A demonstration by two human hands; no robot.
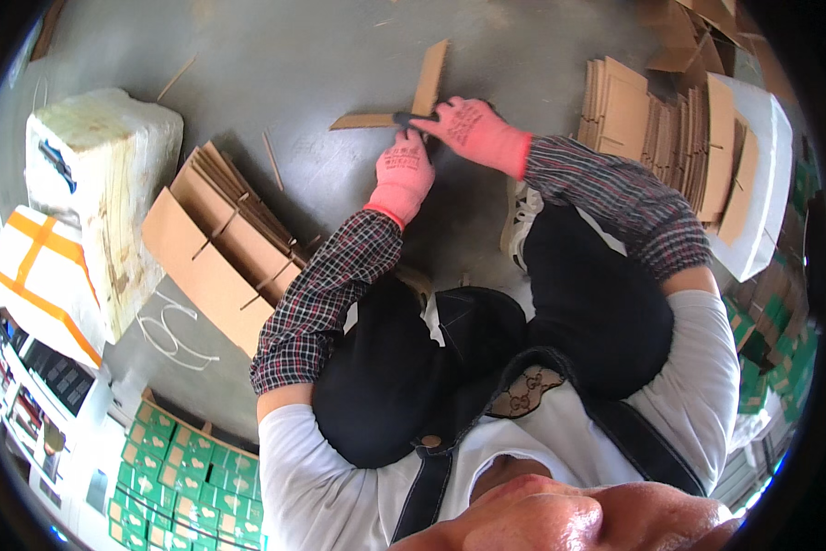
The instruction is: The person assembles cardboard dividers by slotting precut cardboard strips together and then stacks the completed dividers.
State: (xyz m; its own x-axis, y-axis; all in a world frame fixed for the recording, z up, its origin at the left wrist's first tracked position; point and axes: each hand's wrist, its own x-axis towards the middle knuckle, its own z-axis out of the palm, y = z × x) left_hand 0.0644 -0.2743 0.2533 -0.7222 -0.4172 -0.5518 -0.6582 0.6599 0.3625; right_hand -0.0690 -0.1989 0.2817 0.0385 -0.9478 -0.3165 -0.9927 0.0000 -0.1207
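Observation:
Both my hands wear pink gloves with dark fingertips and meet over the floor in front of me. Between them are two narrow cardboard strips: one cardboard strip point(430, 81) points away from me, and another cardboard strip point(362, 121) points left. Their meeting point is hidden under my fingers. My left hand point(404, 176) is closed at the near side of that joint. From the right, my right hand point(473, 133) grips the same place, its index finger stretched across the strips. How they join cannot be made out.
Left of my leg stands a row of slotted cardboard sheets point(218, 234); another row of cardboard pieces point(656, 129) sits at the right by a white foam box point(767, 174). A stained foam block point(137, 184), a taped white box point(41, 275) and green cartons point(183, 477) are farther left.

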